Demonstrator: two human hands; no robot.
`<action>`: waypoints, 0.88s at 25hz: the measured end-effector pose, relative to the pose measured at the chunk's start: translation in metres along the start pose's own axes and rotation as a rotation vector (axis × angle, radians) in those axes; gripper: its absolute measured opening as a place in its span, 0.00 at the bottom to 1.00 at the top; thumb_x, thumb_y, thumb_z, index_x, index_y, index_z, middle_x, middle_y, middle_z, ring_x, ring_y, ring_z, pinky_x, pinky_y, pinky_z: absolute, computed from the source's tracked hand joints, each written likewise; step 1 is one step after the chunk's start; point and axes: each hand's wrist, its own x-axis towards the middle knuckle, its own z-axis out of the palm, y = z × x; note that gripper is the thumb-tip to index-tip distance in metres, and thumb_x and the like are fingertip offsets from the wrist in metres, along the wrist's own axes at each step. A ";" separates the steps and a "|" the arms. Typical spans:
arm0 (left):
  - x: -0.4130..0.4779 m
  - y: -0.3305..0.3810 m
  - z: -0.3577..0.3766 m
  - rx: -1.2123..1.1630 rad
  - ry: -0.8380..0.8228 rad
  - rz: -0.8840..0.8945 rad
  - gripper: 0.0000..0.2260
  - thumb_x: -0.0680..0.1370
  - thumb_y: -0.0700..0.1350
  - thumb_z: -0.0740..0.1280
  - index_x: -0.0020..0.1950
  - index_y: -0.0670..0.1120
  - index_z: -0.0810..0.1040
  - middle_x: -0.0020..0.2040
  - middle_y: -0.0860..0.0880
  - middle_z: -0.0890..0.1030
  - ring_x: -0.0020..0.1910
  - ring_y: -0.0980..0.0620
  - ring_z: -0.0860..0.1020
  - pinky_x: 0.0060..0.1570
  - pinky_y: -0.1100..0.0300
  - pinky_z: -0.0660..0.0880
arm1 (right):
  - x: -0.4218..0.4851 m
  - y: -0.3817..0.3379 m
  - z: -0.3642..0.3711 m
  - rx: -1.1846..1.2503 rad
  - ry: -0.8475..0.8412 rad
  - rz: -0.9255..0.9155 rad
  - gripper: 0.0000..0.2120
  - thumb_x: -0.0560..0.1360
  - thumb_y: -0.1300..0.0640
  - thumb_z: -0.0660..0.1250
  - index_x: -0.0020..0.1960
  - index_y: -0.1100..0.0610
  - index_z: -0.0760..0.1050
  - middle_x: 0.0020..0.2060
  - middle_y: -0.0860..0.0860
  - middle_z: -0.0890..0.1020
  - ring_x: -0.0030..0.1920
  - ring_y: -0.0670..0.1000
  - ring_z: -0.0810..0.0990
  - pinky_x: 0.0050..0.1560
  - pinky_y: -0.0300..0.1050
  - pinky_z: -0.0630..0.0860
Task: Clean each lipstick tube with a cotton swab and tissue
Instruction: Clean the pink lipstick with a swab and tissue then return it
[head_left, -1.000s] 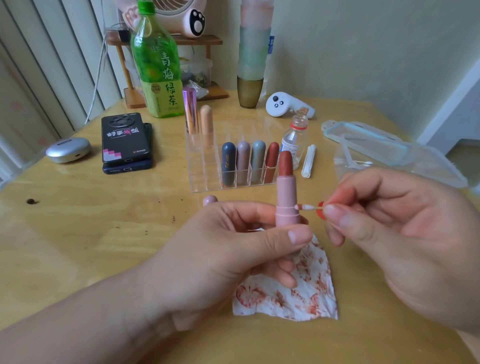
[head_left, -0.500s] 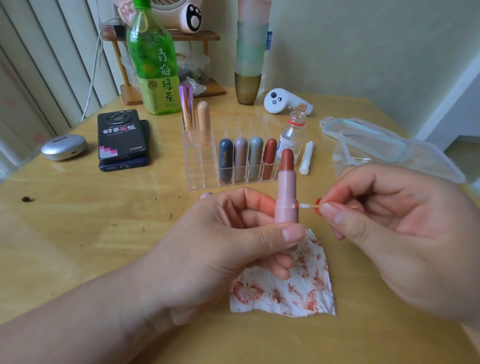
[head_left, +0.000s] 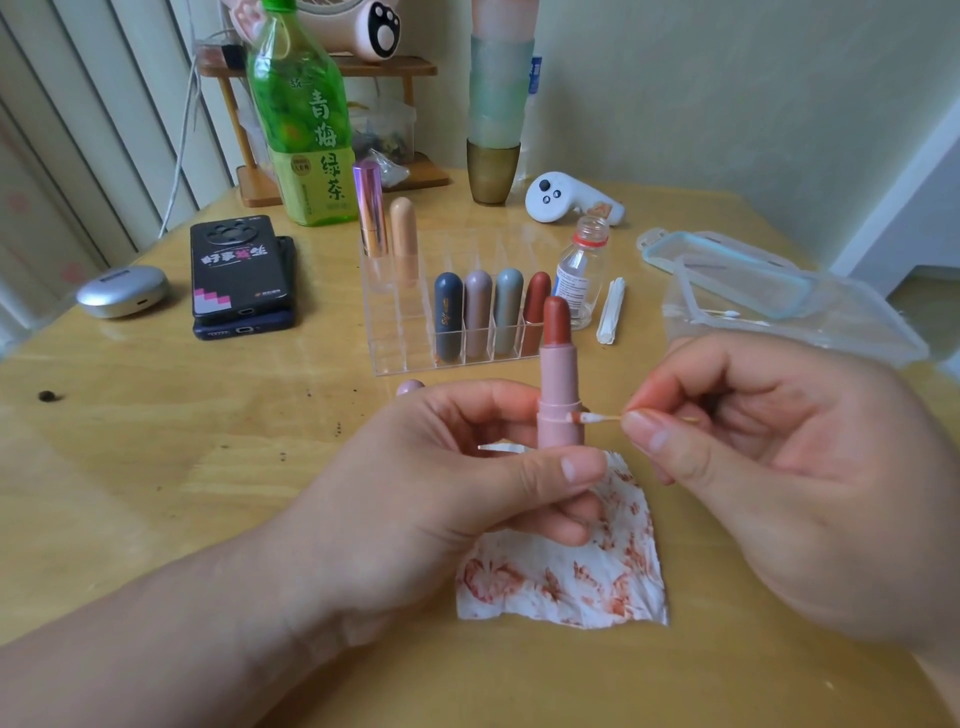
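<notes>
My left hand (head_left: 457, 488) grips an open pink lipstick tube (head_left: 559, 395) upright, its red-brown bullet extended. My right hand (head_left: 779, 467) pinches a cotton swab (head_left: 597, 418) whose stained tip touches the groove in the tube's right side. A tissue (head_left: 571, 571) smeared with red lies on the table under both hands. The pink cap (head_left: 410, 387) peeks out behind my left fingers. A clear organiser (head_left: 395, 332) behind holds several capped lipsticks (head_left: 478, 312).
An open small bottle (head_left: 582, 265) and a bundle of swabs (head_left: 610, 312) stand right of the organiser. A clear plastic box with its lid (head_left: 779, 301) lies at far right. Two stacked phones (head_left: 239, 275), an earbud case (head_left: 122, 291), a green tea bottle (head_left: 301, 119) and a controller (head_left: 566, 200) sit behind.
The swab tip has stayed at the tube's groove while the tube and both hands shifted slightly; the view has moved a little.
</notes>
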 end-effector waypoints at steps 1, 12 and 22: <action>0.000 0.001 0.000 -0.005 0.002 -0.008 0.10 0.65 0.39 0.76 0.46 0.41 0.85 0.39 0.41 0.83 0.39 0.42 0.84 0.39 0.59 0.81 | 0.000 0.000 -0.001 -0.011 0.004 -0.001 0.01 0.72 0.59 0.70 0.43 0.54 0.80 0.30 0.52 0.76 0.32 0.52 0.74 0.33 0.39 0.73; -0.002 0.008 0.000 -0.123 -0.042 -0.029 0.10 0.66 0.36 0.75 0.46 0.38 0.83 0.45 0.33 0.83 0.46 0.36 0.85 0.39 0.57 0.82 | 0.004 0.000 -0.006 -0.041 0.048 0.006 0.02 0.71 0.59 0.71 0.42 0.53 0.80 0.29 0.55 0.77 0.30 0.53 0.75 0.31 0.36 0.72; -0.002 0.004 0.003 -0.078 0.011 -0.061 0.12 0.64 0.37 0.76 0.46 0.39 0.86 0.41 0.39 0.85 0.45 0.40 0.85 0.45 0.57 0.82 | 0.002 0.000 -0.003 -0.025 0.037 0.005 0.03 0.71 0.60 0.71 0.42 0.53 0.80 0.29 0.53 0.78 0.30 0.48 0.74 0.32 0.34 0.72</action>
